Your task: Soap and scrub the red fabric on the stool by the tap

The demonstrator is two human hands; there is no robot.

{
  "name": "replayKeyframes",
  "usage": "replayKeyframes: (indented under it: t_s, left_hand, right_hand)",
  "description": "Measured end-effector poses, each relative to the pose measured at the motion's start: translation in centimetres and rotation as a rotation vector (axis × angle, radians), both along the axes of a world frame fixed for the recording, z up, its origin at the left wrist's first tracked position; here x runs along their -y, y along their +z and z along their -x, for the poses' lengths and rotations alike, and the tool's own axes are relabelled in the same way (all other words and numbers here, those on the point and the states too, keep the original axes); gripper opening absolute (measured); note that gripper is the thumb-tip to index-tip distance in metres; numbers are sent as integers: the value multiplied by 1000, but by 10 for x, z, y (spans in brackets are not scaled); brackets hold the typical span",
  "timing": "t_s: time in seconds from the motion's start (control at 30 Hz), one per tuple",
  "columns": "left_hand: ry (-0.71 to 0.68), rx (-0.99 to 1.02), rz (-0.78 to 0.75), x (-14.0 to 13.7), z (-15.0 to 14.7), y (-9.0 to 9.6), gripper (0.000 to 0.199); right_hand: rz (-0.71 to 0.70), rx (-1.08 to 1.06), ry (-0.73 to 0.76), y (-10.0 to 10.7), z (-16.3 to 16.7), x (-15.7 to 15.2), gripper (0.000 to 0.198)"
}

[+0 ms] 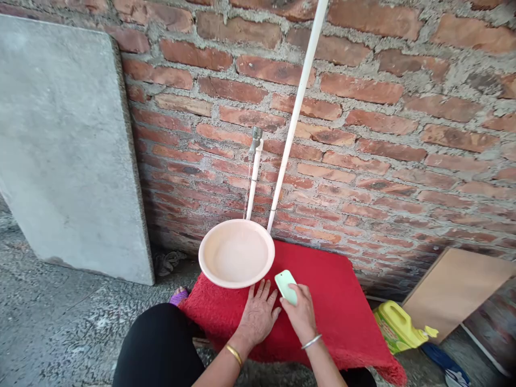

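Observation:
A pale green scrub brush (286, 286), an oblong with a small hole near its tip, is in my right hand (299, 309); its underside is hidden. My left hand (260, 310) lies flat on a red fleecy cloth (322, 290), fingers stretched toward a pale pink basin (205, 271). The cloth is spread over a low support and hangs down at the front. Water fills the basin in part, and a thin stream runs into it from a grey tap (255, 144) on the wall.
A white pipe (296, 113) runs up the brick wall (363, 123) behind the cloth. At left a concrete slab (72, 145) leans on the wall. A yellow jug (399, 325), a tan board (455, 285) and a blue shoe (445, 363) are at right.

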State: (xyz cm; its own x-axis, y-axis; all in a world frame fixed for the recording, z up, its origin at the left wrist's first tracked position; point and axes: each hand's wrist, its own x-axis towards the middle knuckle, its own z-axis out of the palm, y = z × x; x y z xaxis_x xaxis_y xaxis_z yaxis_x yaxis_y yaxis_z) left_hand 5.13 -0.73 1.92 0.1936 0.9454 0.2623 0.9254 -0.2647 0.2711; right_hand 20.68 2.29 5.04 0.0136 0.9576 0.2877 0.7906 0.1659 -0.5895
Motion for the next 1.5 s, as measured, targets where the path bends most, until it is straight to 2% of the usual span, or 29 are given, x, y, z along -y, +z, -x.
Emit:
replayKeyframes:
  t_s: [0.07, 0.13, 0.3, 0.4, 0.63, 0.87, 1.03, 1.1, 1.17, 1.27, 1.4, 1.5]
  left_hand:
    - [-4, 3, -3, 0, 0, 0, 47]
    - [-9, 13, 2, 0, 0, 1, 48]
    - [-7, 41, 10, 1, -1, -1, 50]
    - [4, 42, -10, 1, -1, -5, 48]
    - [8, 30, 3, -1, 0, -7, 49]
    - [-1, 25, 43, 1, 1, 3, 51]
    - [-1, 27, 47, 1, 1, 3, 51]
    - [-3, 31, 45, 1, 2, 3, 51]
    - [-6, 35, 42, 1, 2, 3, 51]
    - [0, 31, 29, 2, 2, 3, 50]
    - [4, 18, 4, 1, 2, 0, 46]
    - [2, 16, -12, 1, 2, -1, 44]
  right_hand:
    - [9, 52, 30, 1, 9, -5, 33]
    - [28, 75, 16, 2, 0, -9, 32]
    - [75, 140, -160, 3, -57, -15, 39]
    - [81, 182, -232, -1, -78, -9, 46]
    - [80, 361, -250, -17, -80, 3, 57]
    - [46, 224, -140, -19, -91, 3, 64]
    - [105, -116, -151, -17, -97, -1, 73]
    - [134, -226, -169, -15, -95, -1, 76]
    - [124, -240, -186, -14, -85, -1, 77]
    - [42, -153, -148, -15, -56, -3, 73]
    - [-121, -27, -3, -25, -12, -9, 59]
    - [-195, 78, 56, -33, 2, -14, 47]
